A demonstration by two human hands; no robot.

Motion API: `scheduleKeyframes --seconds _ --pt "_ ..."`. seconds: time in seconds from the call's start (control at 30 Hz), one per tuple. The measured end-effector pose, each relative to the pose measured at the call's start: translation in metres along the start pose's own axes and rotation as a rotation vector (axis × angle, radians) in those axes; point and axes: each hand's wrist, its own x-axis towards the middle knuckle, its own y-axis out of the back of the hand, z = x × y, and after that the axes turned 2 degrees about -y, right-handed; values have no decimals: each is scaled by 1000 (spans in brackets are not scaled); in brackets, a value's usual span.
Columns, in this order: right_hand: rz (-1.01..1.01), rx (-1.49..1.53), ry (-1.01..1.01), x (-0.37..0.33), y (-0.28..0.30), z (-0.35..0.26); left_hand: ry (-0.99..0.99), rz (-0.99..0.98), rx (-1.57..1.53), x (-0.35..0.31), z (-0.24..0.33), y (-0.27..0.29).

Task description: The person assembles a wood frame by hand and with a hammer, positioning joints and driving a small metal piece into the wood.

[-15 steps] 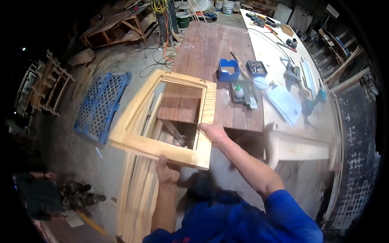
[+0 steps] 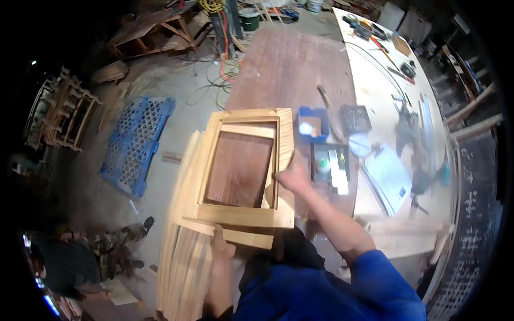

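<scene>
A pale wooden frame (image 2: 243, 216) with a rectangular opening is over the near end of the brown tabletop (image 2: 289, 69), whose surface shows through the opening. Its grain is light and one face is turned up toward me. My right hand (image 2: 294, 174) grips the right side rail, thumb hooked over the inner edge. Below the near rail, my left hand (image 2: 221, 245) holds a lower edge of the frame, its fingers partly hidden under the wood. A second pale strip shows beneath the near rail; whether it belongs to the frame I cannot tell.
Long pale boards (image 2: 184, 262) are stacked at my left. On the tabletop stand a blue bin (image 2: 313, 132), a dark box (image 2: 356, 117) and a tray (image 2: 321, 184). Papers (image 2: 388, 179) and tools cover the white bench. A blue pallet (image 2: 136, 142) and a seated person (image 2: 69, 262) are farther left.
The frame has swung from a tilted pose to a flatter, squarer one over the table's near end. Both hands keep hold of it. My view has shifted slightly.
</scene>
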Motion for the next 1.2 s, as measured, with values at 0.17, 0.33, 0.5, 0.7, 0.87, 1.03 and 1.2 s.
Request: scheduleKeyframes --seconds 0.17,0.33,0.5,0.7,0.87,1.03,1.2 --pt "-198 615 -322 100 18 26 83 -10 25 20 -3 -10" --pt "-46 600 -227 175 53 -24 173 13 52 32 -17 -21" --pt "128 900 -185 275 132 -4 207 29 71 68 -30 -49" --pt "491 943 -115 372 228 90 182 4 338 111 -40 -97" --pt "786 1127 -310 406 274 150 282 58 699 132 -21 -117" --pt "611 954 -481 406 334 252 522 -1 834 165 -29 -90" --pt "257 253 -347 316 329 189 502 14 1007 151 -12 -148"
